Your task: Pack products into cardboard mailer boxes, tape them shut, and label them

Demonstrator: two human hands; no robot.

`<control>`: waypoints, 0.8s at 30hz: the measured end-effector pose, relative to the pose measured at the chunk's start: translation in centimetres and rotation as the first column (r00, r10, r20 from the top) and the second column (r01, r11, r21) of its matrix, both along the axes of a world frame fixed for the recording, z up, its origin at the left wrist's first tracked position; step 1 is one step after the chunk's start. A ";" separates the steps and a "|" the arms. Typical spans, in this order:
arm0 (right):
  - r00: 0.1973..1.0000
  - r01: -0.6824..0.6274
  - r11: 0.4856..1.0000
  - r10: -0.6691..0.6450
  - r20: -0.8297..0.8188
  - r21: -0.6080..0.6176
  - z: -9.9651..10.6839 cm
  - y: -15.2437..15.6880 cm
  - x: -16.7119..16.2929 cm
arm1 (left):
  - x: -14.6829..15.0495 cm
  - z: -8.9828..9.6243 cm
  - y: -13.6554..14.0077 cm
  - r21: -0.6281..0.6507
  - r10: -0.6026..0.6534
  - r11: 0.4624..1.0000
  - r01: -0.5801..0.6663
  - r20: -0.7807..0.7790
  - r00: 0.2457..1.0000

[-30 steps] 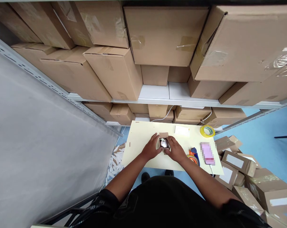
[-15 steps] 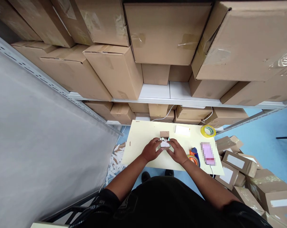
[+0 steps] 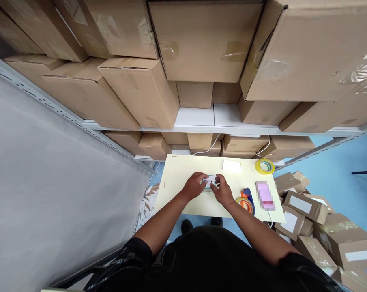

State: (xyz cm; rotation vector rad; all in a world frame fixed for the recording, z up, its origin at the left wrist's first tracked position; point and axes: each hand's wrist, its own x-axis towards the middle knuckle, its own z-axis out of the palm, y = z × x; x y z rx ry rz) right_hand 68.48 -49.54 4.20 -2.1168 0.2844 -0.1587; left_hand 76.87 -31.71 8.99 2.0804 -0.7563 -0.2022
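Note:
Between my hands, on the pale yellow table (image 3: 174, 194), is a small box (image 3: 210, 178) with a white top and teal edges. My left hand (image 3: 195, 185) grips its left side, the thumb and fingers bent over the edge. On the opposite side, my right hand (image 3: 224, 190) is closed around the right edge, its thumb pressed on the near part of the top. My fingers cover both ends of the box. Beyond it lies a white card or flat packet (image 3: 231, 166). To the right of my right hand rests an orange and blue tape dispenser (image 3: 246, 199).
A yellow tape roll (image 3: 265, 166) and a phone in pink (image 3: 265, 196) lie on the table's right side. Shelves with large cardboard boxes (image 3: 206, 40) rise ahead. Parcels (image 3: 301, 202) are heaped on the floor at right; a grey wall (image 3: 49, 174) stands at left.
The box's raised brown flap has folded down, and a white top now shows. My right hand's fingers have curled in more. The camera view has shifted slightly.

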 end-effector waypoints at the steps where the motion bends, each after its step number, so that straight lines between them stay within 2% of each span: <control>1: 1.000 -0.022 1.000 0.022 0.018 -0.002 0.1 0.0 0.0 | -0.4 -0.4 0.1 0.008 -0.025 1.000 0.024 0.049 0.999; 5: 0.990 -0.124 0.992 0.124 0.063 0.001 0.1 -0.7 -0.4 | -1.5 -1.7 0.5 0.013 -0.084 0.996 0.083 0.170 0.982; 8: 0.992 -0.127 0.984 0.127 0.006 0.129 -0.8 -1.5 -1.0 | -2.3 -2.5 0.8 -0.025 -0.057 0.998 0.061 0.149 0.987; 10: 0.989 -0.095 0.971 0.118 -0.090 0.221 -2.0 -1.9 -1.5 | -3.1 -3.3 1.1 -0.097 0.010 0.995 -0.006 0.044 0.999; 12: 0.974 -0.070 0.958 0.126 -0.190 0.279 -3.4 -2.1 -2.0 | -4.1 -4.6 1.4 -0.185 0.107 0.974 -0.132 -0.136 0.985; 14: 0.957 -0.060 0.947 0.144 -0.252 0.315 -4.9 -2.0 -2.5 | -5.3 -6.3 1.6 -0.240 0.169 0.936 -0.259 -0.340 0.925; 16: 0.950 -0.061 0.938 0.159 -0.268 0.341 -6.1 -1.7 -2.8 | -6.5 -8.3 1.7 -0.257 0.143 0.920 -0.296 -0.483 0.864; 20: 0.952 -0.075 0.939 0.168 -0.257 0.336 -7.5 -0.9 -2.4 | -7.8 -11.3 1.4 -0.229 0.094 0.931 -0.283 -0.599 0.795; 24: 0.949 -0.135 0.940 0.214 -0.232 0.314 -7.6 1.1 1.1 | -5.8 -12.0 2.1 -0.206 0.208 0.889 -0.409 -0.615 0.761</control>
